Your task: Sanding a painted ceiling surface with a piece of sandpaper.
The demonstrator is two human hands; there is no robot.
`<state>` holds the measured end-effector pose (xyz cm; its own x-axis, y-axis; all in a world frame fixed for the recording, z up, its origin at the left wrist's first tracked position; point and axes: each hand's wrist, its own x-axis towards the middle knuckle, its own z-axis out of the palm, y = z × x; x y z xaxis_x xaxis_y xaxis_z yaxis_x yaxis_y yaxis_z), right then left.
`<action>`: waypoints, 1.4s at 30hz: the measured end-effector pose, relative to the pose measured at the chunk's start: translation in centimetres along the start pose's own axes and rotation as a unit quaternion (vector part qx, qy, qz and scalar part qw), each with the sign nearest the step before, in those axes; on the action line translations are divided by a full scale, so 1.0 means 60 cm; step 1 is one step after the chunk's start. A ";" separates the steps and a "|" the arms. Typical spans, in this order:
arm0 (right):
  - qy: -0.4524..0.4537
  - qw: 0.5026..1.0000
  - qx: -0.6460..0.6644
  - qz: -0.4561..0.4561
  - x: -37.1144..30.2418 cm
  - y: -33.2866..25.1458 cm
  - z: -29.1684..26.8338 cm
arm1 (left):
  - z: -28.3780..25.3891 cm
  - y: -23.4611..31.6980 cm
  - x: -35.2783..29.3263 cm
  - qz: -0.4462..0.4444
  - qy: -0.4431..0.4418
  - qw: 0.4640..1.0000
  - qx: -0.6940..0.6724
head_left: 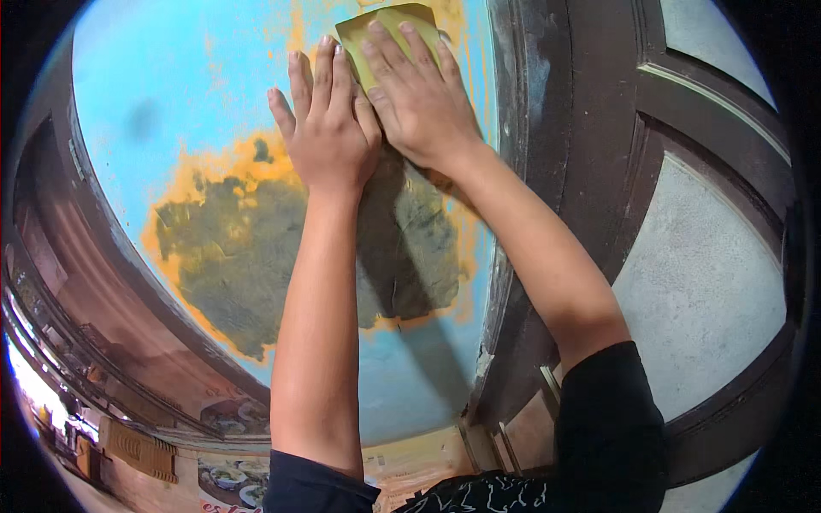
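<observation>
My right hand [423, 111] lies flat over a yellowish-olive sheet of sandpaper [354, 38], pressing it against the upright panel, so most of the sheet is hidden under the fingers and palm. Just left of it, my left hand [329, 132] rests on the panel with its fingers spread and nothing in it; its thumb side almost meets the right hand. The panel [197, 64] is light blue, with worn orange streaks. Below both hands is a large rough grey-brown patch [231, 256] edged in orange. My forearms cross it and cast a shadow.
A dark brown frame [522, 197] borders the panel on the right, beside a dark door with pale inset panels [701, 282]. Another dark frame edge [115, 218] runs along the left. Low down stand a poster with food pictures [231, 479] and a tan ridged object [137, 449].
</observation>
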<state>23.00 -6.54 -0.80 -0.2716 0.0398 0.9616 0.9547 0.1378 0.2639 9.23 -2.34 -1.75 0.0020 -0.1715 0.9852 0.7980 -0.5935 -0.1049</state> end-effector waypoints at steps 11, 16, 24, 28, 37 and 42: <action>0.013 0.994 0.051 0.094 -0.044 -0.020 -0.004 | -0.001 0.003 -0.003 -0.001 0.004 1.000 0.012; 0.015 0.999 0.036 0.005 0.004 0.014 0.000 | -0.002 0.003 0.001 0.003 0.000 1.000 0.007; 0.066 0.994 0.003 0.090 -0.032 0.017 0.002 | 0.000 0.006 -0.002 -0.002 0.006 1.000 0.004; 0.033 0.997 0.024 0.071 -0.029 -0.020 0.006 | 0.004 0.000 -0.003 0.000 0.015 1.000 0.013; 0.003 0.999 -0.005 0.046 0.034 0.048 -0.015 | -0.007 -0.001 -0.002 0.006 -0.008 1.000 0.013; 0.088 0.992 0.013 0.088 -0.023 -0.012 0.011 | 0.000 -0.003 -0.004 0.003 0.009 1.000 0.005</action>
<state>22.61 -6.06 -2.36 -0.0740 -0.1073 0.9915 0.9811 0.1704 0.0917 9.10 -2.19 -1.94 -0.0041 -0.1881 0.9821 0.8037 -0.5851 -0.1087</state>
